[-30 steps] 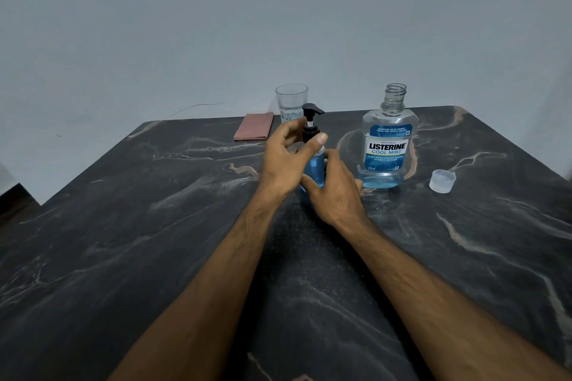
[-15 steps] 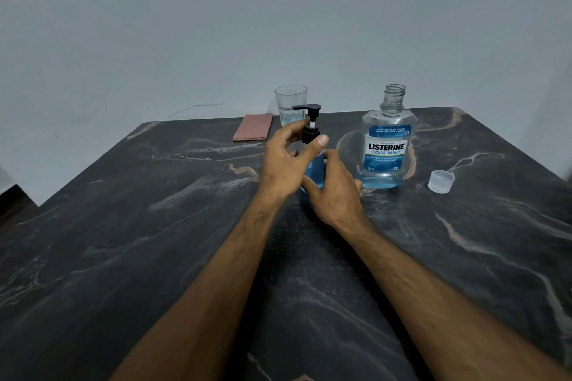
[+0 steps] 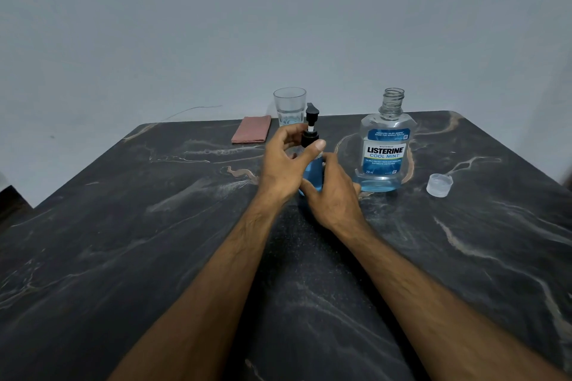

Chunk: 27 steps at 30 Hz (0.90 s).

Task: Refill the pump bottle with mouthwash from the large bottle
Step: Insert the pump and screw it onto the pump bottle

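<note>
Gripping the black collar of the pump, the left hand (image 3: 283, 164) curls thumb and fingers round the neck of the small blue plastic pump bottle (image 3: 313, 175) at the centre of the frame, while the right hand (image 3: 332, 195) wraps the bottle's lower body and steadies it on the dark marbled table (image 3: 154, 257). The step in hand looks like turning the pump top on its thread. The blue body suggests liquid is already inside, so this is more likely closing up than opening, though the pictures alone cannot settle that.

The pump bottle stands upright, its long axis vertical, and the black pump head (image 3: 312, 111) points its nozzle toward the upper right, away from the camera.

Right of centre, the large clear mouthwash bottle with a blue label (image 3: 385, 145) stands uncapped and nearly empty, and its clear round cap (image 3: 439, 185) lies well apart to the right. The next move calls for further twists with the base held still, then recapping the large bottle.
</note>
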{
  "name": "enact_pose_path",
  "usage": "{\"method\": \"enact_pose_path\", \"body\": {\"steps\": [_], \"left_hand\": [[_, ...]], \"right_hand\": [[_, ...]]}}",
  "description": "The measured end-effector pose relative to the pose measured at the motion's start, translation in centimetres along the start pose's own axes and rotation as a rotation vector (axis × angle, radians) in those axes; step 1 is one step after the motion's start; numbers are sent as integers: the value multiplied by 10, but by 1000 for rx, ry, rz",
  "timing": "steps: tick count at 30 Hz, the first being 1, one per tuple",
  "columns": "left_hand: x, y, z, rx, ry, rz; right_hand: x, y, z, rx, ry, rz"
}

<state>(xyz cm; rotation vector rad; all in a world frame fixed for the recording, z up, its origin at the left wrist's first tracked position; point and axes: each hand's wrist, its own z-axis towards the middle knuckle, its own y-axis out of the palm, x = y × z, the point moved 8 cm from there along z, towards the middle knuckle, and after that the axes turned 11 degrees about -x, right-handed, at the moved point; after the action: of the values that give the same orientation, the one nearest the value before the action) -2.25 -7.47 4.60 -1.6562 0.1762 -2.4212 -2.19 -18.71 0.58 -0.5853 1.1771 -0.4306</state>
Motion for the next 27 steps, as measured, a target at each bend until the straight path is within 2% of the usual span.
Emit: {"method": "enact_pose_path", "body": {"steps": [9, 16, 27], "left_hand": [[-1, -2, -1, -91, 19, 57], [-1, -3, 3, -21, 7, 28], [1, -6, 2, -88, 56, 64]], "right_hand": [[0, 0, 0, 7, -9, -18], [0, 0, -1, 6, -14, -9], [1, 0, -1, 11, -11, -20]]}}
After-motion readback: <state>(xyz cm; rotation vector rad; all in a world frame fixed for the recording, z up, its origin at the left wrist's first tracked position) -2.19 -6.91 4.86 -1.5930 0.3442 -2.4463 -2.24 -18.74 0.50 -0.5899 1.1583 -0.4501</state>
